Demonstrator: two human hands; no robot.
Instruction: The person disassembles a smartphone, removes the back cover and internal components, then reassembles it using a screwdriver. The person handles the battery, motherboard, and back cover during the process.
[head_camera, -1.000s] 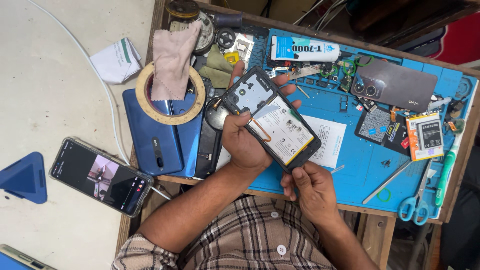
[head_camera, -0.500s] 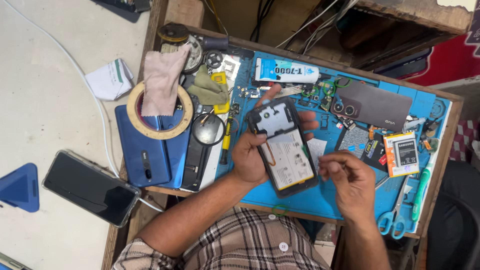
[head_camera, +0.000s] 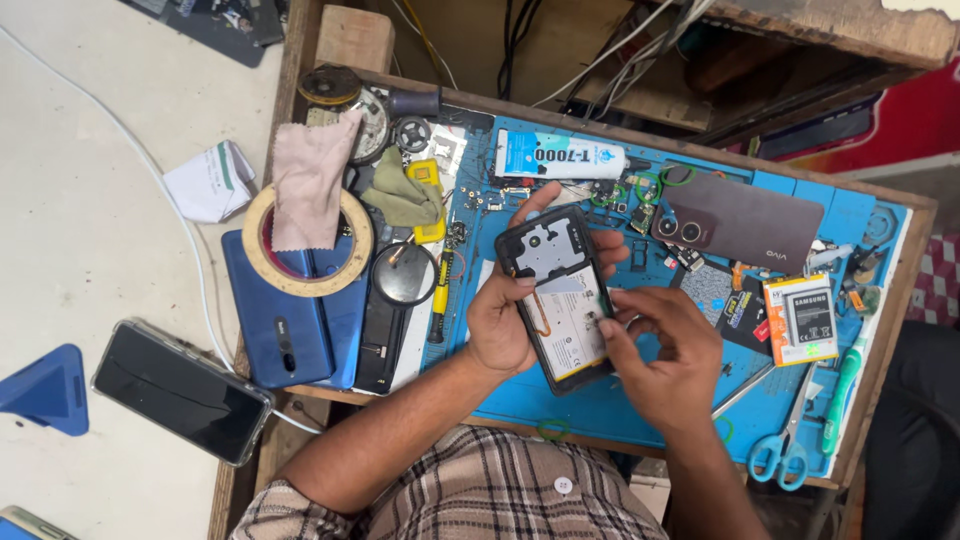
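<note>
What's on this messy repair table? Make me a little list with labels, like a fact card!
Left hand: left hand grips the opened black phone with its back cover off
Right hand: right hand has its fingertips on the phone's white battery
Surface: blue rubber work mat on a wooden table
Behind the phone: white glue tube, grey-brown phone back cover
Left side: tan tape roll with a pink cloth over it, on a blue phone
Front right: blue-handled scissors

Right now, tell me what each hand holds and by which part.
The left hand grips the opened phone around its side edges. The right hand pinches something small at the phone's middle; what it is cannot be told.
</note>
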